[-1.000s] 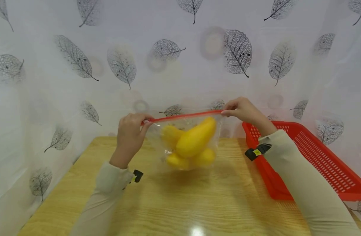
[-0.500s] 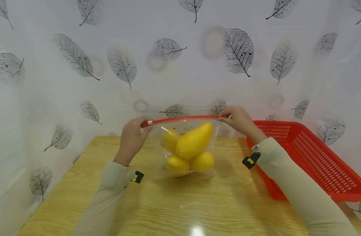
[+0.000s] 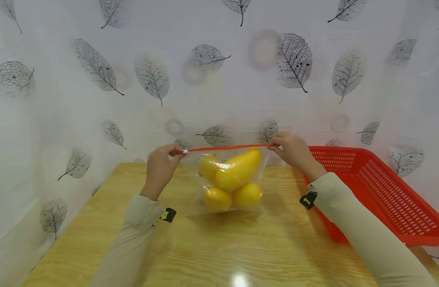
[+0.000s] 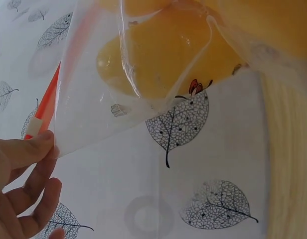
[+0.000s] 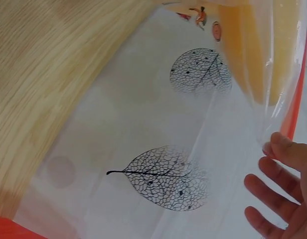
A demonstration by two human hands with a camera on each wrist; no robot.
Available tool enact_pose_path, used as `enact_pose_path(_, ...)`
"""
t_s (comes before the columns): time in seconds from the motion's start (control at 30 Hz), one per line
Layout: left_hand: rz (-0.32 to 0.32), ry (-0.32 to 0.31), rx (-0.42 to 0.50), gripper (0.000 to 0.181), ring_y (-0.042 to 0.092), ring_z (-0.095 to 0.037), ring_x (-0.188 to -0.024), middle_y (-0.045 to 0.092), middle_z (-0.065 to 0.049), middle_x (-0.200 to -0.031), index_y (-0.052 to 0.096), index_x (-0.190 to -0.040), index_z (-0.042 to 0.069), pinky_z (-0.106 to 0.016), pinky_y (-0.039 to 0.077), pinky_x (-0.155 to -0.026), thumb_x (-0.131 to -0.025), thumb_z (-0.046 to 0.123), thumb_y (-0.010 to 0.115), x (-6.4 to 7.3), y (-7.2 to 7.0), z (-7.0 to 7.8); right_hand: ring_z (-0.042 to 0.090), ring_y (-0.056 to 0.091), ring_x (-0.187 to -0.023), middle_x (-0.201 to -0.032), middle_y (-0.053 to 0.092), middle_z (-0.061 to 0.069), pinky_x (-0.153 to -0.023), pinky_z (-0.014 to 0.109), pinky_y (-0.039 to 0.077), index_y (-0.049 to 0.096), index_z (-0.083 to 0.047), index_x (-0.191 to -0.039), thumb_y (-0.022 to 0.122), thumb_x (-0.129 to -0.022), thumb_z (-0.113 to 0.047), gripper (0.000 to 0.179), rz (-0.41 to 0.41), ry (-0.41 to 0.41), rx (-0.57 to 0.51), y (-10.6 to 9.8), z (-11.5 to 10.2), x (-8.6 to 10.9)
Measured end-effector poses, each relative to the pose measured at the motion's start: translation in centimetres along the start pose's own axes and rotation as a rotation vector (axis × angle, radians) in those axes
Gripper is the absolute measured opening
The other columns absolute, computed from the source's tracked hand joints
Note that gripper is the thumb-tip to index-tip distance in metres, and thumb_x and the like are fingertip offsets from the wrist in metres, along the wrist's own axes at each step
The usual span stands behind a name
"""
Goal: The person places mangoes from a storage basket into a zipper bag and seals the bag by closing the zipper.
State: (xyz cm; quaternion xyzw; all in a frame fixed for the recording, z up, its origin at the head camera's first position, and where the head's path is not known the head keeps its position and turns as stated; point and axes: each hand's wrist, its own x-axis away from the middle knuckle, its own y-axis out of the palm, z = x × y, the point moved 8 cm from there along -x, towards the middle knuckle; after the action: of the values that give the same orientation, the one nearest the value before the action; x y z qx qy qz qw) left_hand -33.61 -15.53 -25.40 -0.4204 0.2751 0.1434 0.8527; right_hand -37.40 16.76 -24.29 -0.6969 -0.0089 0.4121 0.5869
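A clear zip bag (image 3: 198, 205) hangs upright between my two hands, its red zip edge (image 3: 226, 148) stretched nearly level. Several yellow fruits (image 3: 237, 171), which look like mangoes, fill it. My left hand (image 3: 160, 169) pinches the left top corner, beside the white slider (image 3: 185, 151). The right hand (image 3: 294, 153) pinches the opposite corner between thumb and index finger. In the left wrist view, the left hand (image 4: 24, 184) has thumb and fingertip together on the plastic. Whether the bag's bottom touches the table I cannot tell.
A red perforated basket (image 3: 370, 199) stands on the right of the wooden table (image 3: 205, 251), partly behind the right sleeve. Behind the table hangs a white curtain (image 3: 237, 91) with a leaf print.
The bag first came down, with its right end and my right hand lowering most. Its zip edge went from slanted to almost level. Both hands have kept their grip on the corners.
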Motion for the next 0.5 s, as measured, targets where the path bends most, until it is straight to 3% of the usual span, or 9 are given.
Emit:
enact_pose_path(0.13, 0.008, -0.017, 0.024, 0.015, 0.062, -0.027, -0.082, 0.071, -0.012, -0.087, 0.072, -0.091, 0.008, -0.043, 0.045, -0.075, -0.082, 0.021, 0.07, 0.1, 0.0, -0.2, 0.027, 0.065, -0.08, -0.091, 0.068, 0.01, -0.07, 0.042, 0.053, 0.07, -0.006, -0.096, 0.068, -0.084, -0.018, 0.017, -0.052, 0.03, 0.007, -0.1, -0.5, -0.3)
enact_pose_path(0.27, 0.015, -0.027, 0.029, 0.015, 0.062, -0.028, -0.081, 0.07, -0.013, -0.088, 0.071, -0.091, 0.007, -0.043, 0.045, -0.072, -0.082, 0.02, 0.07, 0.2, 0.0, -0.1, 0.03, 0.064, -0.094, -0.103, 0.069, 0.012, -0.08, 0.044, 0.053, 0.067, -0.006, -0.105, 0.068, -0.083, -0.018, 0.025, -0.05, 0.003, -0.03, -0.8, -2.4, -1.1)
enact_pose_path(0.5, 0.038, -0.036, 0.03, 0.015, 0.063, -0.029, -0.08, 0.071, -0.014, -0.087, 0.071, -0.09, 0.006, -0.041, 0.044, -0.069, -0.082, 0.019, 0.07, 0.2, 0.1, -0.2, 0.025, 0.065, -0.086, -0.098, 0.069, 0.008, -0.078, 0.039, 0.053, 0.068, -0.008, -0.101, 0.067, -0.083, -0.015, 0.019, 0.004, -0.131, -0.11, -1.5, -7.8, -3.9)
